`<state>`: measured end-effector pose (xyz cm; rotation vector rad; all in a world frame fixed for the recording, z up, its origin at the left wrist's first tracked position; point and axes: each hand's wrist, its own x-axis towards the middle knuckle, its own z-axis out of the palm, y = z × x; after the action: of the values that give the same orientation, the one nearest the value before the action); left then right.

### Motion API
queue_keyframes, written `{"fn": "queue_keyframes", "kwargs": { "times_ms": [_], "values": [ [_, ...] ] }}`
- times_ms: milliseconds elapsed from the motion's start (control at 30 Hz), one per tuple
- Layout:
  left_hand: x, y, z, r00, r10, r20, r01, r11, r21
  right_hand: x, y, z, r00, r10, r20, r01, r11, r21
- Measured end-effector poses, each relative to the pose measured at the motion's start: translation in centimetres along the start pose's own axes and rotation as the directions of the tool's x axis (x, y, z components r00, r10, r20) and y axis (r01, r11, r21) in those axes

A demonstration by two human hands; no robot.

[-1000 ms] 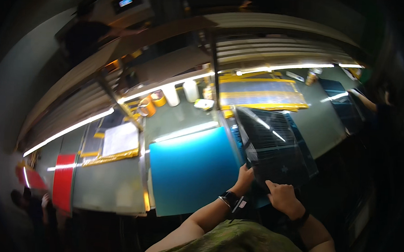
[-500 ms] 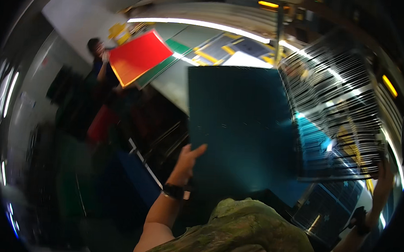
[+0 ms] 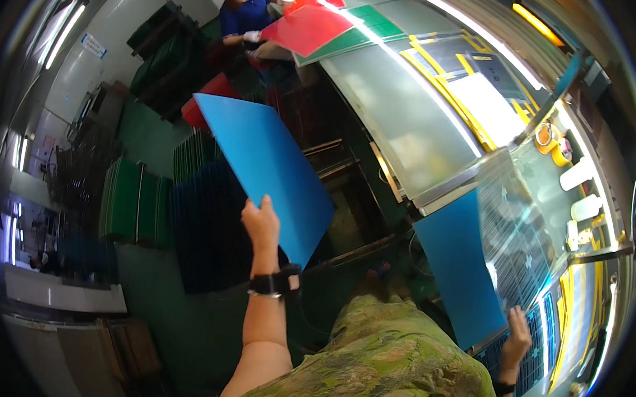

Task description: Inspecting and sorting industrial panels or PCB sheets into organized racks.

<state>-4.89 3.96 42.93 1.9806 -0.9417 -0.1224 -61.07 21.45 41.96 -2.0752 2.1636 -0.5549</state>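
Observation:
My left hand [image 3: 260, 228] grips the near edge of a stiff blue sheet [image 3: 273, 171], thumb up. The sheet slants away from me, above the dark stacks and floor. At lower right, my right hand [image 3: 517, 338] is at the near corner of a see-through panel [image 3: 517, 238] with faint lines and cross marks, its fingers closed at the edge. Under and beside that panel lies a second blue sheet [image 3: 458, 267]. The exact finger contact on the panel is partly hidden.
A co-worker [image 3: 245, 15] in a blue shirt handles red sheets [image 3: 312, 29] over a green one on the long worktable [image 3: 401, 124]. Yellow-taped panels [image 3: 455, 58] and tape rolls [image 3: 548, 139] lie along it. Stacked green sheets [image 3: 134, 200] stand at left; a metal post rises at right.
My view has turned. The blue sheet in my left hand has swung left, away from the see-through panel. My right hand and that panel have come lower. The co-worker's red sheet is lower too.

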Motion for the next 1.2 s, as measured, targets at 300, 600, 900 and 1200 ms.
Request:
{"fn": "queue_keyframes", "kwargs": {
  "times_ms": [300, 600, 900, 1200],
  "values": [
    [-4.3, -13.7, 14.7, 0.973, -0.209, 0.099, 0.180, 0.953, 0.245, -5.2, 3.9, 9.4, 0.907, 0.085, 0.413, -0.035, 0.991, -0.128],
    [-7.5, -19.9, 20.5, 0.942, -0.308, 0.133, 0.283, 0.943, 0.176, -4.4, 2.8, 8.3, 0.780, 0.235, 0.580, -0.087, 0.958, -0.272],
    [-8.7, -22.3, 23.7, 0.940, -0.312, 0.140, 0.285, 0.941, 0.180, -4.8, 2.6, 8.6, 0.773, 0.300, 0.559, -0.192, 0.951, -0.244],
    [-9.3, -21.2, 24.5, 0.938, -0.316, 0.141, 0.291, 0.941, 0.174, -5.5, 3.3, 9.4, 0.835, 0.290, 0.467, -0.222, 0.955, -0.196]
  ]
}}
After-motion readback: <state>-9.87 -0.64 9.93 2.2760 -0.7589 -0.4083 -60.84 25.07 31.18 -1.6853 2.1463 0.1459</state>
